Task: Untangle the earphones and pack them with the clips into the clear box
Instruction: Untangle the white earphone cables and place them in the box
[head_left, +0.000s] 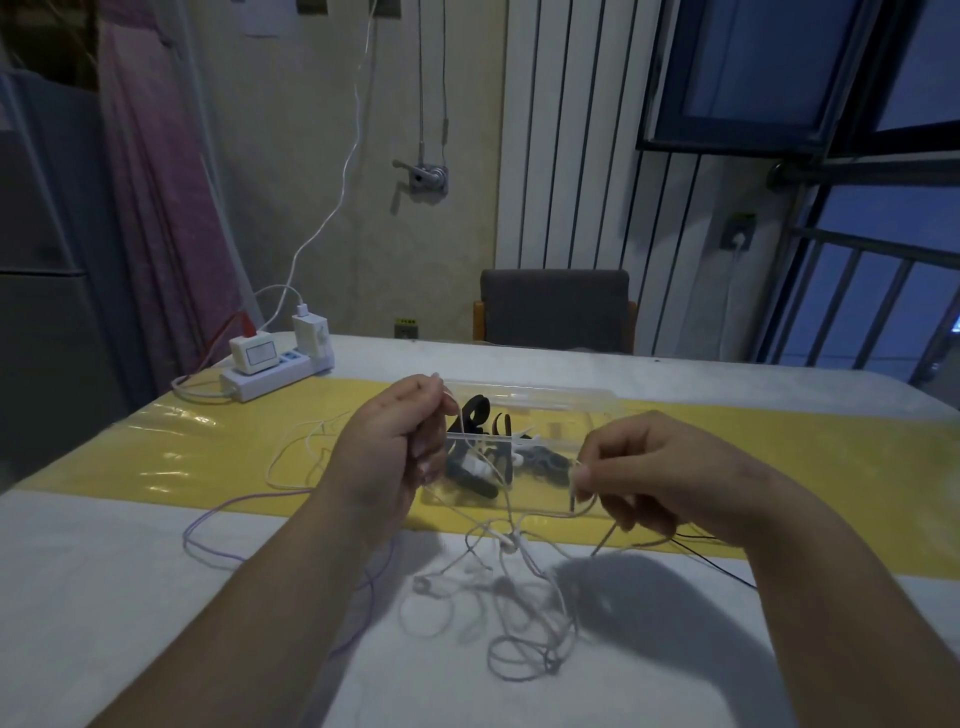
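Observation:
My left hand (387, 447) pinches one end of the white earphone cable (524, 582) above the table. My right hand (654, 478) pinches another stretch of the same cable, near its plug. The rest of the cable hangs between them and lies in tangled loops on the white cloth below. Behind my hands sits the clear box (545, 410), open, with black clips (475, 415) and small white pieces inside. A purple cable (218, 525) loops at the left, and a second white cable (298, 452) lies on the yellow mat (779, 441). A thin black cable (711, 561) runs out under my right wrist.
A white power strip (275, 371) with chargers plugged in sits at the table's far left corner. A grey chair (556, 309) stands behind the far edge. A radiator and window bars are beyond it on the right.

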